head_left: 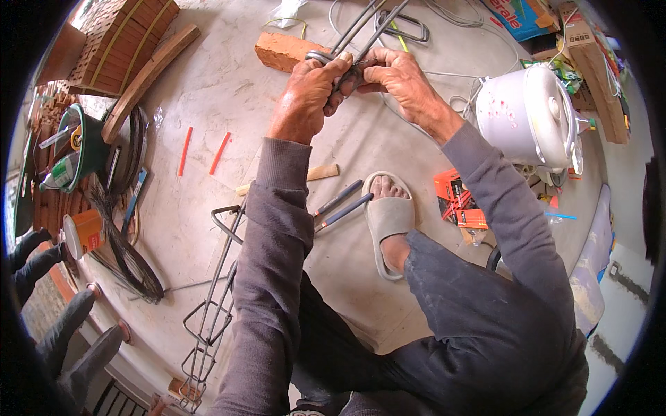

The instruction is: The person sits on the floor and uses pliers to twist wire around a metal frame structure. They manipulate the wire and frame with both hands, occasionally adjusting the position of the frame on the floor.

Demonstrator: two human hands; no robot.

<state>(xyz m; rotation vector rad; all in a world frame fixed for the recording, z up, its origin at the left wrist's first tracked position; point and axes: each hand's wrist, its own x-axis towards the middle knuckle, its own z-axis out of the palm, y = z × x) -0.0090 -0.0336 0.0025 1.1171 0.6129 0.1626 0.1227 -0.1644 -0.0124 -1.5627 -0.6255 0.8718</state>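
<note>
Steel rebar rods (359, 33) run from the far edge toward my hands. My left hand (305, 93) is closed around the near part of these rods, where dark bent metal (318, 57) shows beside its thumb. Against it, my right hand (402, 80) has its fingers pinched together at the rods; what they pinch is too small to make out. An orange brick (284, 52) lies beyond my left hand. Under my left forearm stretches a rebar cage with bent stirrups (208, 322). Blue tool handles (345, 212) lie on the floor beside my sandalled foot (390, 208).
A white lidded appliance (517, 114) and an orange box (461, 201) stand right. Left are stacked bricks (121, 45), a wooden plank (149, 80), a green bucket (89, 149), a wire bundle (128, 267) and other people's legs (83, 340). Red strips (220, 152) lie on the floor.
</note>
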